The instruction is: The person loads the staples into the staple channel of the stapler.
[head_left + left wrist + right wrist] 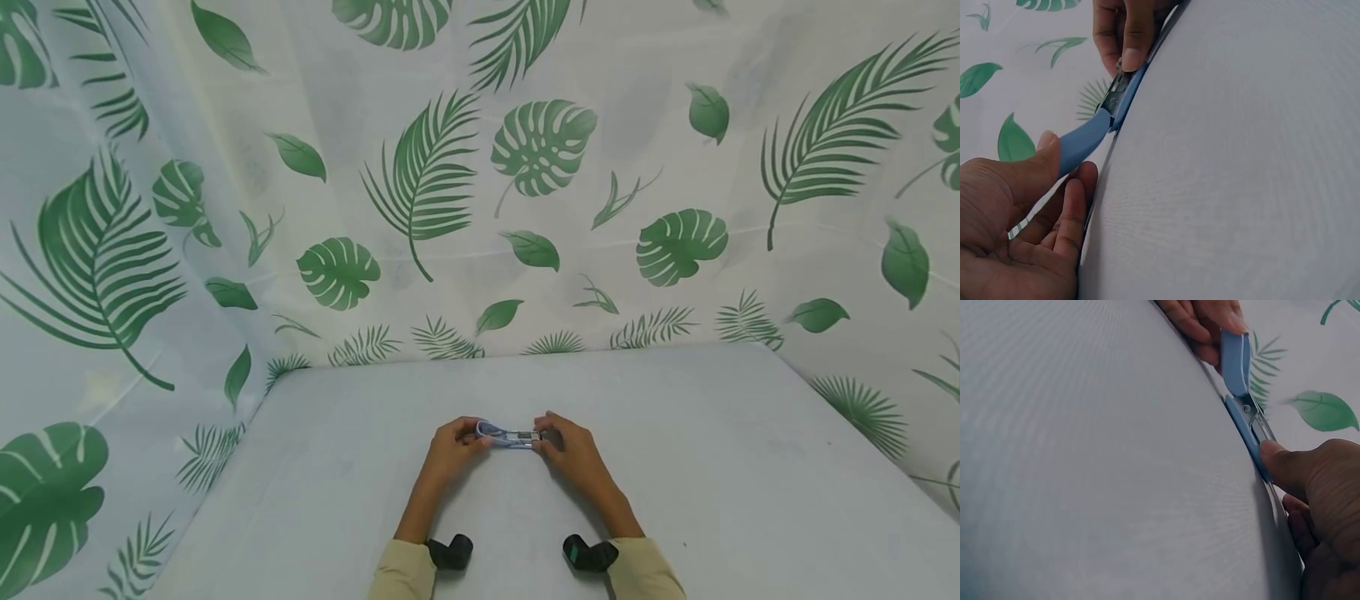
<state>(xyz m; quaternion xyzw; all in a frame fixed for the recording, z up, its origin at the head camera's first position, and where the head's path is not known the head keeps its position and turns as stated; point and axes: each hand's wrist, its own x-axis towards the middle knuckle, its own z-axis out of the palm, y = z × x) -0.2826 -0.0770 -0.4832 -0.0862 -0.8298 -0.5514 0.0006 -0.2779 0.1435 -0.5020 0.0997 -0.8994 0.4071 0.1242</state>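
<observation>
A small blue stapler (504, 437) lies lengthwise between the two hands over the table, its cover swung away from the base so that the metal staple channel shows. My left hand (450, 452) pinches the raised cover (1085, 142) between thumb and fingers. At the other end, my right hand (576, 454) grips the base and channel, with the thumb (1275, 459) pressing on the metal part in the right wrist view. The fingers beneath the stapler are partly hidden. Whether staples sit in the channel cannot be made out.
A white cloth-covered table (337, 492) spreads under both hands. Leaf-printed white curtains (450, 317) stand behind it and at the sides. Each wrist carries a black camera mount, the left one (452, 552) and the right one (588, 554).
</observation>
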